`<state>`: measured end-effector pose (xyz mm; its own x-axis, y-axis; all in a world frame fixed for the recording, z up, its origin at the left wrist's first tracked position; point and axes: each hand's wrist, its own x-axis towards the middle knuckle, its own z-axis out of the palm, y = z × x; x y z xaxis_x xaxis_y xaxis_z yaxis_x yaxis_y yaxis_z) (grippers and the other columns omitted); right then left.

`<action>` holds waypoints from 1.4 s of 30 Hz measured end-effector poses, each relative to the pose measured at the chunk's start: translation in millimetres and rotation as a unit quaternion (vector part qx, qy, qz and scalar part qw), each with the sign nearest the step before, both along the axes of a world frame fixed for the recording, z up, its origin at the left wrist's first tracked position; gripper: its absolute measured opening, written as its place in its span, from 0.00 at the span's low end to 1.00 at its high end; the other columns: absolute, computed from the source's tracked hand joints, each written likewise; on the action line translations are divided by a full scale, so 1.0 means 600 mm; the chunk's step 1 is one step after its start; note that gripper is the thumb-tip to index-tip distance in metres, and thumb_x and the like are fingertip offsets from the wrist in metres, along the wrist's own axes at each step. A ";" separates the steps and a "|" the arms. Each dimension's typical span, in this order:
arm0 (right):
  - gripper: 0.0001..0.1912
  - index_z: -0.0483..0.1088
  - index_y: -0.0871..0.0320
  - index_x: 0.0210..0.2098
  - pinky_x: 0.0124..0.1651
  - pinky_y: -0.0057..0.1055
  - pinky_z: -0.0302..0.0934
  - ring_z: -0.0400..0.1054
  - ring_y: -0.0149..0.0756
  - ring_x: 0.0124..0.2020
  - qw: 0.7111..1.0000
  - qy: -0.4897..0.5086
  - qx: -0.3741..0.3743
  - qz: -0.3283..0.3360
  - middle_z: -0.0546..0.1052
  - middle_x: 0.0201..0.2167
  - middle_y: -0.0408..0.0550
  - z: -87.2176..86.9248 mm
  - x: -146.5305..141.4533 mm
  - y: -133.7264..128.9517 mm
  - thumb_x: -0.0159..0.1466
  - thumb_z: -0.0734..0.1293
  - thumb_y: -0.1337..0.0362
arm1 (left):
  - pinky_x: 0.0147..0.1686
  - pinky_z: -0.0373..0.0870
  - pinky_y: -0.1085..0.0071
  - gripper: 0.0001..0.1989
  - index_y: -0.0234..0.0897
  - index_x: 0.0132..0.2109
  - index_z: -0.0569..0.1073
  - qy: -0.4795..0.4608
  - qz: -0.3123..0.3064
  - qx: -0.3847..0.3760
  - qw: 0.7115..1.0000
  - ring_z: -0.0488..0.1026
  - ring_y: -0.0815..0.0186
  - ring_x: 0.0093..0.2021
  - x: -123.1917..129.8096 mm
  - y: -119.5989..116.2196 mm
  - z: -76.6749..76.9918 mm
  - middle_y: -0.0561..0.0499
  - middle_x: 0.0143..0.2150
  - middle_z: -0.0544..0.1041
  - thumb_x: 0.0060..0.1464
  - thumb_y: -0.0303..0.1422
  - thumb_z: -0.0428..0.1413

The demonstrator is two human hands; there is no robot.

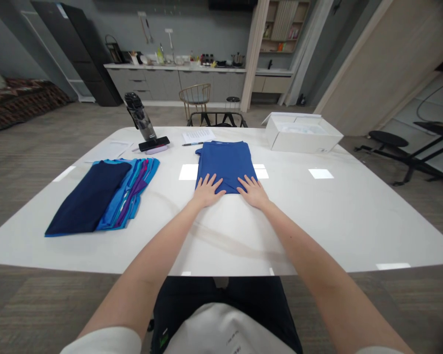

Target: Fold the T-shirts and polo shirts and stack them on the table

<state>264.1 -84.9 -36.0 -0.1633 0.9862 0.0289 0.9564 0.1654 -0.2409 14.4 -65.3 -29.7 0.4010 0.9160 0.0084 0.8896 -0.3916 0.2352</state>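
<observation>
Two hands (206, 191) (253, 192), one folded blue shirt (223, 162), one stack of shirts (99, 196), one bottle (141, 117), one pen (192, 144), one box (302, 137).

Bright, even indoor light; white glare patches (321, 173) on the glossy table (317, 221); faint soft shadow under the blue shirt (225, 162); strong wide-angle bowing toward the frame edges; darker right corners; sharp throughout, no visible blur

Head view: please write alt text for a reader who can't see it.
The left hand and right hand rest flat on a folded blue garment on a white table. A stack of folded clothes lies to the left; a bottle and an open white box stand beyond.
</observation>
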 end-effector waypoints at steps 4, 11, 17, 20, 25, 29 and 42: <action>0.28 0.60 0.53 0.72 0.72 0.46 0.47 0.53 0.48 0.73 1.000 0.017 0.022 0.013 0.59 0.73 0.52 0.003 0.034 -0.031 0.75 0.57 0.53 | 0.73 0.47 0.51 0.28 0.46 0.72 0.63 -0.018 -0.038 0.003 0.999 0.49 0.52 0.76 -0.029 -0.019 0.006 0.49 0.76 0.56 0.69 0.45 0.45; 0.19 0.75 0.57 0.53 0.58 0.36 0.61 0.69 0.43 0.54 0.996 -0.008 0.083 -0.001 0.78 0.51 0.54 0.019 0.036 -0.046 0.73 0.56 0.71 | 0.52 0.71 0.65 0.15 0.38 0.53 0.77 0.018 0.008 0.093 0.996 0.73 0.58 0.55 -0.023 -0.047 0.013 0.44 0.52 0.79 0.69 0.30 0.47; 0.16 0.74 0.58 0.47 0.55 0.33 0.60 0.69 0.41 0.50 0.997 -0.004 0.076 0.023 0.78 0.46 0.53 0.029 0.053 -0.103 0.70 0.57 0.74 | 0.49 0.69 0.66 0.12 0.38 0.49 0.78 0.025 -0.038 0.118 0.992 0.73 0.59 0.51 -0.017 -0.106 0.016 0.46 0.48 0.79 0.68 0.28 0.49; 0.13 0.73 0.57 0.46 0.54 0.33 0.60 0.69 0.41 0.48 0.996 0.003 0.082 0.035 0.77 0.43 0.52 0.027 0.073 -0.166 0.69 0.59 0.73 | 0.48 0.69 0.66 0.12 0.38 0.49 0.78 0.014 -0.064 0.115 0.991 0.73 0.59 0.49 -0.021 -0.158 0.017 0.47 0.46 0.78 0.69 0.28 0.49; 0.12 0.73 0.57 0.43 0.51 0.32 0.60 0.69 0.41 0.45 0.996 -0.006 0.079 0.031 0.76 0.40 0.51 0.028 0.086 -0.257 0.69 0.59 0.72 | 0.47 0.69 0.65 0.12 0.38 0.49 0.78 0.011 -0.106 0.105 0.989 0.72 0.59 0.47 -0.019 -0.237 0.018 0.46 0.45 0.77 0.69 0.29 0.49; 0.12 0.72 0.55 0.44 0.47 0.33 0.60 0.69 0.42 0.45 0.997 -0.022 0.061 0.030 0.76 0.41 0.51 0.041 0.079 -0.284 0.68 0.59 0.72 | 0.48 0.69 0.62 0.14 0.38 0.50 0.78 0.001 -0.119 0.113 0.986 0.71 0.58 0.47 -0.016 -0.262 0.022 0.45 0.45 0.77 0.71 0.35 0.49; 0.25 0.68 0.58 0.59 0.52 0.49 0.63 0.66 0.55 0.52 0.985 0.009 0.144 -0.098 0.72 0.54 0.62 0.047 0.054 -0.230 0.74 0.55 0.50 | 0.61 0.64 0.53 0.18 0.40 0.60 0.72 -0.043 -0.021 0.150 0.987 0.65 0.52 0.65 -0.016 -0.209 0.044 0.40 0.66 0.67 0.70 0.39 0.48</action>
